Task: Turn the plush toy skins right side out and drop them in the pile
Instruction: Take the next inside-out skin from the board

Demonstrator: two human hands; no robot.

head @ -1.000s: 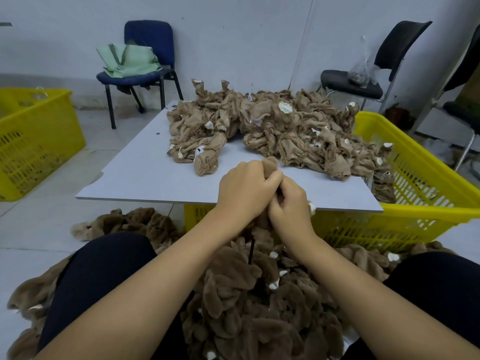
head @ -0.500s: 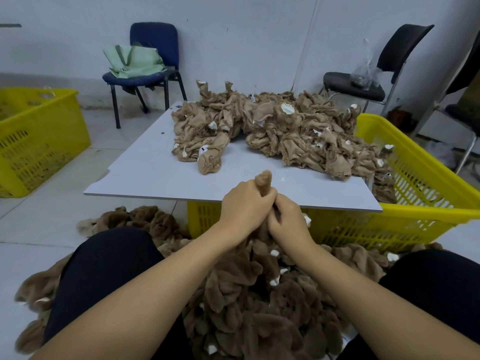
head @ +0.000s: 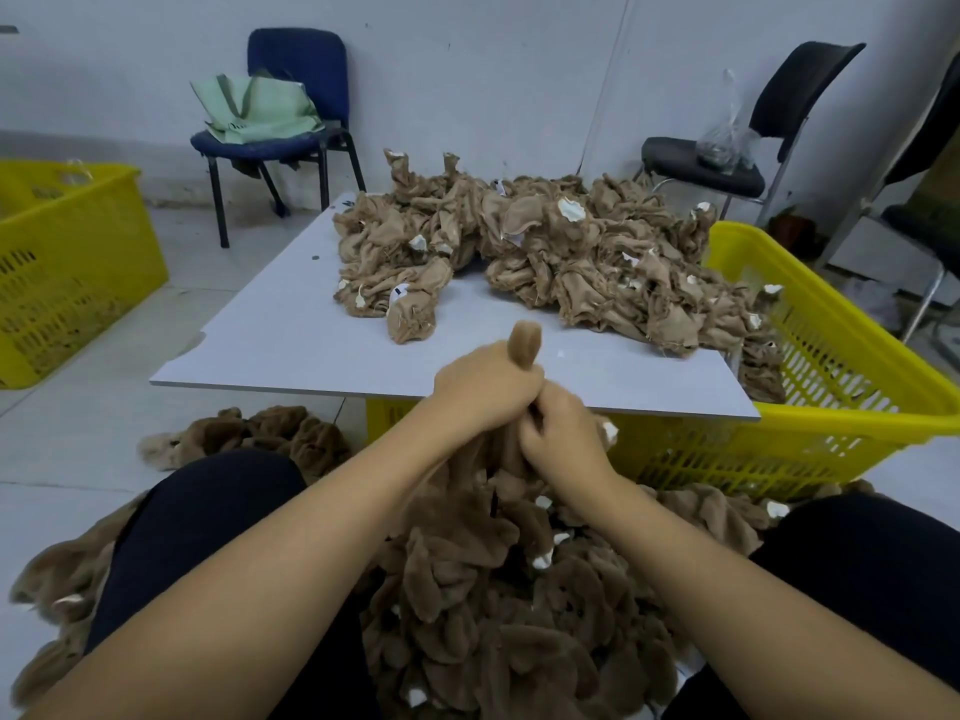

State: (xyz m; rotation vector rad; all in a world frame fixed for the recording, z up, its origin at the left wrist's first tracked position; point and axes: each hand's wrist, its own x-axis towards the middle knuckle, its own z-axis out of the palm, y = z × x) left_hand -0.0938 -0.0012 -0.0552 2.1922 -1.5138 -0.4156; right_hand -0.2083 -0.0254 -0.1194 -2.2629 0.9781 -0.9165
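Observation:
My left hand (head: 480, 389) and my right hand (head: 563, 433) are closed together around one brown plush toy skin (head: 525, 345), just in front of the near edge of the white board (head: 270, 335). A furry limb of the skin sticks up above my left fist; the rest hangs down between my hands. A heap of inside-out tan skins (head: 545, 257) lies on the far half of the board. A pile of furry, turned skins (head: 493, 605) fills the floor between my knees.
The board rests on a yellow crate (head: 841, 387) that holds more skins at the right. Another yellow crate (head: 67, 272) stands on the floor at left. A blue chair with a green bag (head: 260, 103) and a black chair (head: 727, 158) stand by the wall.
The furry limb has come further out above my left fist. Both hands have dropped a little toward the pile, still gripping the same skin.

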